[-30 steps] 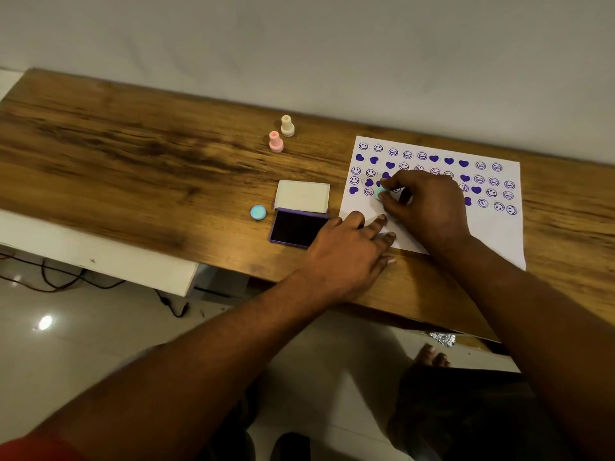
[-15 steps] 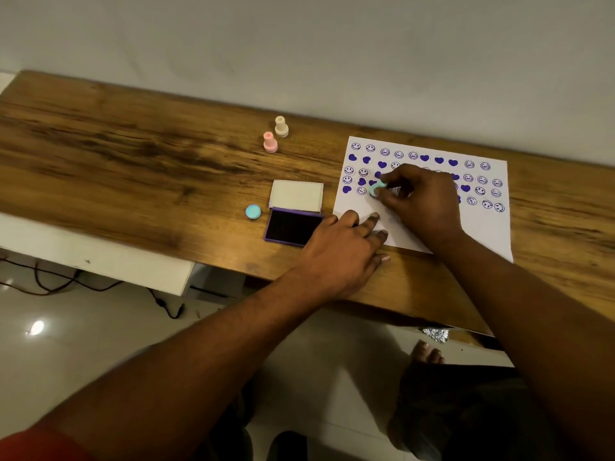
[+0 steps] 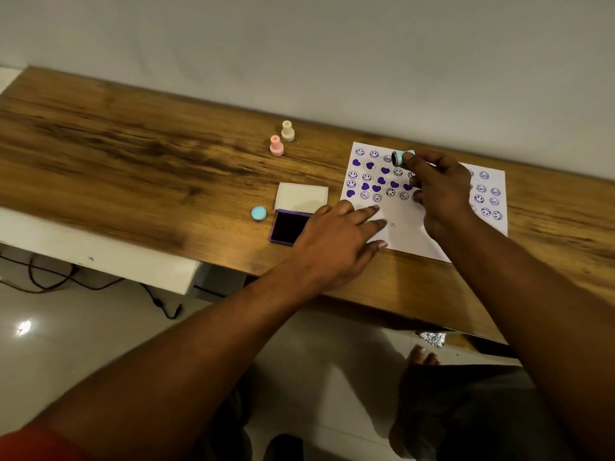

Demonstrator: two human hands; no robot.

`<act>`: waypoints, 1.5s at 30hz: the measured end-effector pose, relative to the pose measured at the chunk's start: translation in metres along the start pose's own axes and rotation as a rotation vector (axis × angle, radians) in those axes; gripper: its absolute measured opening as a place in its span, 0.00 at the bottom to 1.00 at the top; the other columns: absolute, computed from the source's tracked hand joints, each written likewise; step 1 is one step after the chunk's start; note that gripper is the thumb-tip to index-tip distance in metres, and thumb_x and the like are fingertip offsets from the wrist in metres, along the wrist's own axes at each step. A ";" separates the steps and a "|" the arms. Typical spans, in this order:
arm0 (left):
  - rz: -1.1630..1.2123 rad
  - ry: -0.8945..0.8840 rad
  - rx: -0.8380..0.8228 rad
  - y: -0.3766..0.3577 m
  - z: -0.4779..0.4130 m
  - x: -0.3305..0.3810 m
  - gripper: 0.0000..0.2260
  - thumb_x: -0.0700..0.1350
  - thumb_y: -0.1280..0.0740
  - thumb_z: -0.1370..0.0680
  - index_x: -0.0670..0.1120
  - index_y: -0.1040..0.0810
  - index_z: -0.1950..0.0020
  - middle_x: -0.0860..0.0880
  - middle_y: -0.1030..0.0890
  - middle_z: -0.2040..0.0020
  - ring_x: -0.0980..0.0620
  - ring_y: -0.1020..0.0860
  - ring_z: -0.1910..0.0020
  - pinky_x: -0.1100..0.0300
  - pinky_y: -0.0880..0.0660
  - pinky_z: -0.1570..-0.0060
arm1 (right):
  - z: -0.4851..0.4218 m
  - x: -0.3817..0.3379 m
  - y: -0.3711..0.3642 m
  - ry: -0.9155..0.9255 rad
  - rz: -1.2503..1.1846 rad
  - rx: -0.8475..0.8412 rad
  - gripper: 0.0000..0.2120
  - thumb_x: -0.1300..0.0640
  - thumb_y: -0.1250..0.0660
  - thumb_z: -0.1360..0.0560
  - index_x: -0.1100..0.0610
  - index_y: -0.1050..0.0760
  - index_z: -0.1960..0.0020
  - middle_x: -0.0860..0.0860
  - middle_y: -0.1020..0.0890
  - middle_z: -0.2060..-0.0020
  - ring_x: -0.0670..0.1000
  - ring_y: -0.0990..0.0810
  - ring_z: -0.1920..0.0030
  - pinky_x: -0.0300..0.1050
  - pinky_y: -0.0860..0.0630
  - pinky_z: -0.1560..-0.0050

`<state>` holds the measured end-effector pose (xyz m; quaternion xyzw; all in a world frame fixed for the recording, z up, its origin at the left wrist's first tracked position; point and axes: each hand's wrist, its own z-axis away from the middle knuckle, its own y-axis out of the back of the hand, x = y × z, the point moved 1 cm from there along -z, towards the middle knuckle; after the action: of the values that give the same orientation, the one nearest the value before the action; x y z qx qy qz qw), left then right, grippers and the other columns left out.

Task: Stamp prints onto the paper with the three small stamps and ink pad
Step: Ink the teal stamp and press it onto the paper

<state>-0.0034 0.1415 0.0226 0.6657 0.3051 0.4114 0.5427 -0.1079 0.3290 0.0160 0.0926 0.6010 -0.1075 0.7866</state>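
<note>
Dim warm light; floor [image 3: 23, 327] glare; wide-angle edge bending; slight blur.

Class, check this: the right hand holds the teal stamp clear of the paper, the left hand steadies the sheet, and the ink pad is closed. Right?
Not quite. The head view shows the ink pad open, its lid folded back, dark purple pad exposed. The right hand does hold the teal stamp clear of the paper while the left hand steadies it.

One wide-angle camera, worn on the head, is looking forward and down across the table [image 3: 133, 168] toward the wall [image 3: 299, 44]. It is sitting near, above the table's front edge; the paper [image 3: 406, 234] is lying right of centre, the floor [image 3: 66, 344] filling the bottom.
</note>
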 end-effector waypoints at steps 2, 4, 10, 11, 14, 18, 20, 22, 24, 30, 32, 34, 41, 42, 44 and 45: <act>0.062 0.036 0.079 0.007 0.003 -0.013 0.23 0.60 0.42 0.15 0.54 0.26 0.24 0.52 0.24 0.25 0.49 0.27 0.30 0.48 0.29 0.35 | 0.002 -0.002 -0.006 -0.010 -0.002 -0.011 0.16 0.53 0.19 0.27 0.57 0.15 0.42 0.50 0.15 0.58 0.42 0.24 0.70 0.36 0.28 0.71; 0.110 0.077 0.162 0.015 0.008 -0.031 0.21 0.60 0.39 0.16 0.53 0.22 0.27 0.53 0.20 0.30 0.50 0.25 0.35 0.52 0.29 0.40 | 0.005 -0.004 -0.013 -0.009 0.017 -0.028 0.16 0.52 0.19 0.27 0.56 0.15 0.42 0.50 0.15 0.58 0.42 0.24 0.70 0.36 0.28 0.71; 0.227 0.329 0.331 0.032 0.037 -0.104 0.17 0.58 0.32 0.19 0.53 0.18 0.34 0.53 0.16 0.40 0.59 0.27 0.48 0.60 0.33 0.50 | 0.020 -0.008 -0.050 0.053 0.122 -0.114 0.15 0.51 0.20 0.26 0.53 0.15 0.42 0.47 0.12 0.58 0.38 0.17 0.67 0.34 0.24 0.68; 0.237 0.366 0.343 0.033 0.044 -0.117 0.16 0.58 0.31 0.20 0.54 0.18 0.35 0.55 0.16 0.42 0.60 0.28 0.50 0.60 0.33 0.52 | 0.025 -0.008 -0.058 0.095 0.140 -0.154 0.14 0.52 0.20 0.26 0.53 0.15 0.42 0.47 0.11 0.58 0.40 0.15 0.62 0.35 0.22 0.66; 0.308 0.472 0.318 0.030 0.063 -0.150 0.16 0.57 0.27 0.23 0.56 0.17 0.37 0.59 0.16 0.44 0.62 0.28 0.55 0.60 0.28 0.54 | 0.045 -0.004 -0.087 0.287 0.299 -0.326 0.12 0.53 0.20 0.26 0.52 0.15 0.45 0.48 0.11 0.55 0.45 0.12 0.53 0.37 0.20 0.59; 0.441 0.571 0.230 0.024 0.083 -0.178 0.20 0.60 0.20 0.30 0.56 0.15 0.41 0.63 0.20 0.48 0.72 0.25 0.55 0.71 0.27 0.53 | 0.073 0.004 -0.129 0.471 0.490 -0.489 0.11 0.51 0.20 0.26 0.51 0.15 0.46 0.41 0.13 0.54 0.41 0.14 0.55 0.37 0.18 0.56; 0.467 0.569 0.193 0.025 0.091 -0.187 0.23 0.62 0.18 0.34 0.57 0.14 0.41 0.61 0.20 0.46 0.67 0.23 0.52 0.63 0.23 0.48 | 0.084 0.008 -0.145 0.555 0.563 -0.537 0.11 0.50 0.20 0.26 0.51 0.15 0.46 0.42 0.12 0.53 0.45 0.15 0.59 0.45 0.18 0.56; 0.442 0.555 0.184 0.026 0.096 -0.189 0.26 0.64 0.18 0.36 0.58 0.15 0.41 0.59 0.20 0.44 0.60 0.22 0.47 0.59 0.23 0.45 | 0.091 0.012 -0.156 0.636 0.643 -0.557 0.10 0.49 0.21 0.26 0.49 0.15 0.46 0.42 0.13 0.53 0.44 0.17 0.60 0.47 0.18 0.56; 0.383 0.537 0.172 0.026 0.099 -0.187 0.27 0.66 0.19 0.37 0.59 0.15 0.41 0.56 0.20 0.42 0.54 0.23 0.42 0.55 0.24 0.42 | 0.096 0.014 -0.163 0.694 0.734 -0.578 0.10 0.47 0.22 0.25 0.47 0.15 0.44 0.41 0.13 0.53 0.42 0.17 0.59 0.45 0.19 0.56; 0.279 0.520 0.153 0.024 0.092 -0.178 0.28 0.69 0.22 0.35 0.59 0.16 0.39 0.53 0.22 0.38 0.47 0.28 0.34 0.46 0.30 0.35 | 0.099 0.016 -0.163 0.787 0.874 -0.628 0.11 0.47 0.25 0.23 0.47 0.16 0.42 0.43 0.13 0.51 0.44 0.18 0.57 0.48 0.20 0.55; 0.252 0.518 0.155 0.023 0.089 -0.176 0.28 0.69 0.23 0.35 0.59 0.17 0.38 0.53 0.23 0.37 0.47 0.28 0.33 0.48 0.33 0.35 | 0.098 0.015 -0.161 0.802 0.882 -0.623 0.11 0.47 0.25 0.22 0.48 0.15 0.41 0.44 0.13 0.51 0.46 0.18 0.57 0.49 0.20 0.56; 0.238 0.522 0.163 0.022 0.087 -0.175 0.28 0.68 0.23 0.34 0.59 0.17 0.38 0.53 0.23 0.36 0.48 0.28 0.33 0.49 0.35 0.37 | 0.097 0.015 -0.160 0.816 0.879 -0.612 0.11 0.48 0.25 0.22 0.49 0.15 0.41 0.44 0.13 0.52 0.46 0.18 0.58 0.49 0.20 0.57; 0.252 0.508 0.169 0.019 0.084 -0.172 0.25 0.66 0.22 0.33 0.58 0.16 0.40 0.54 0.23 0.37 0.48 0.28 0.34 0.49 0.34 0.37 | 0.092 0.021 -0.156 0.880 0.892 -0.627 0.10 0.48 0.25 0.23 0.47 0.15 0.43 0.43 0.13 0.54 0.42 0.21 0.60 0.35 0.31 0.61; 0.250 0.508 0.168 0.019 0.085 -0.172 0.25 0.66 0.22 0.33 0.58 0.16 0.40 0.54 0.23 0.37 0.48 0.28 0.34 0.48 0.34 0.37 | 0.091 0.022 -0.156 0.887 0.895 -0.627 0.10 0.48 0.25 0.23 0.47 0.15 0.43 0.43 0.14 0.55 0.41 0.22 0.61 0.34 0.33 0.62; 0.245 0.508 0.171 0.019 0.084 -0.173 0.25 0.66 0.22 0.33 0.58 0.16 0.40 0.54 0.23 0.37 0.48 0.28 0.34 0.50 0.36 0.39 | 0.091 0.023 -0.157 0.886 0.902 -0.634 0.09 0.48 0.25 0.23 0.46 0.15 0.44 0.43 0.14 0.56 0.41 0.22 0.61 0.36 0.33 0.62; 0.245 0.509 0.172 0.019 0.083 -0.173 0.25 0.66 0.22 0.33 0.58 0.16 0.40 0.54 0.23 0.38 0.48 0.28 0.34 0.51 0.37 0.40 | 0.092 0.024 -0.157 0.888 0.908 -0.643 0.09 0.48 0.25 0.23 0.46 0.15 0.43 0.43 0.13 0.56 0.41 0.22 0.61 0.37 0.33 0.62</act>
<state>-0.0130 -0.0497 -0.0026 0.6165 0.3826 0.6002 0.3366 -0.0611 0.1514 0.0140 0.1323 0.7689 0.4610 0.4228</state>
